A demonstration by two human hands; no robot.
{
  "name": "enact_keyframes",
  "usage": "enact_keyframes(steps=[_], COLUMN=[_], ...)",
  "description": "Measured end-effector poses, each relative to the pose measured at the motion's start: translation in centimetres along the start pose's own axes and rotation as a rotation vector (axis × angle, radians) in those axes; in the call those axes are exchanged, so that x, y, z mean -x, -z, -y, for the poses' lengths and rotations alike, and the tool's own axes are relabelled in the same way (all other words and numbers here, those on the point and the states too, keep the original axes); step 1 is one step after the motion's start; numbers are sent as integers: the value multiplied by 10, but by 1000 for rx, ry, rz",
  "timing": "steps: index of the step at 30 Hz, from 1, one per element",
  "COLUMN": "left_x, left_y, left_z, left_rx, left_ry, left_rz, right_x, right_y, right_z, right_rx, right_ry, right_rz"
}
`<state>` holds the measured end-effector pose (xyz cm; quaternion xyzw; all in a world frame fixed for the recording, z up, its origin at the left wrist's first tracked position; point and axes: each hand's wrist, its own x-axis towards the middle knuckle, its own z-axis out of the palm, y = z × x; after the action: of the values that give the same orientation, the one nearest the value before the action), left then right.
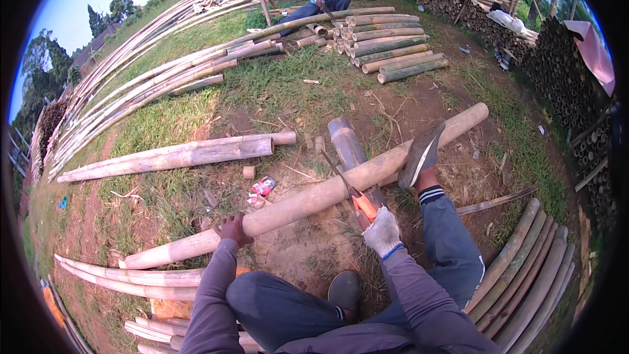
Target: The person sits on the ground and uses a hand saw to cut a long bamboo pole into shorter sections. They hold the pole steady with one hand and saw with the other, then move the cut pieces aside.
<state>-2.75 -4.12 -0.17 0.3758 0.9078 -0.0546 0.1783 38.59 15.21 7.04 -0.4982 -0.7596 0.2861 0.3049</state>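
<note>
One gloved grip, my right (383, 233), is clenched round an orange-handled saw (364, 206), whose blade (337, 171) crosses the bamboo pole (308, 200) at the centre of the frame. My bare left grip (234, 229) lies on the pole, lower left of centre, likely to steady it; how tightly it clasps, I cannot tell. Right of centre, my shoe (421, 155) rests on the pole, probably against rolling, while the dark log (346, 141) beneath seems to keep it raised.
</note>
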Motion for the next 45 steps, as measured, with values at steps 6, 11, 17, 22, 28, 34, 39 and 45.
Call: enact_keyframes(steps=[6, 11, 17, 22, 28, 34, 39, 45], left_x=[-7, -5, -6, -7, -5, -6, -8, -10], left_y=[5, 11, 8, 11, 15, 14, 12, 16], left_z=[-4, -9, -5, -7, -9, -9, -8, -7], left_rx=[-28, -37, -25, -22, -22, -22, -15, -26], left_ry=[11, 15, -10, -5, 9, 9, 1, 10], left_rz=[-26, -9, -22, 4, 18, 17, 3, 4], right_x=[-7, -7, -7, -7, -7, -8, -7, -8], right_y=[-6, -1, 2, 0, -2, -3, -5, 0], right_z=[-6, 3, 12, 7, 5, 2, -6, 5], right_rx=[70, -1, -28, 13, -25, -19, 24, -66], right_ry=[6, 9, -14, -16, 18, 42, -14, 9], right_rz=[-15, -39, -37, -52, -51, -54, -17, -5])
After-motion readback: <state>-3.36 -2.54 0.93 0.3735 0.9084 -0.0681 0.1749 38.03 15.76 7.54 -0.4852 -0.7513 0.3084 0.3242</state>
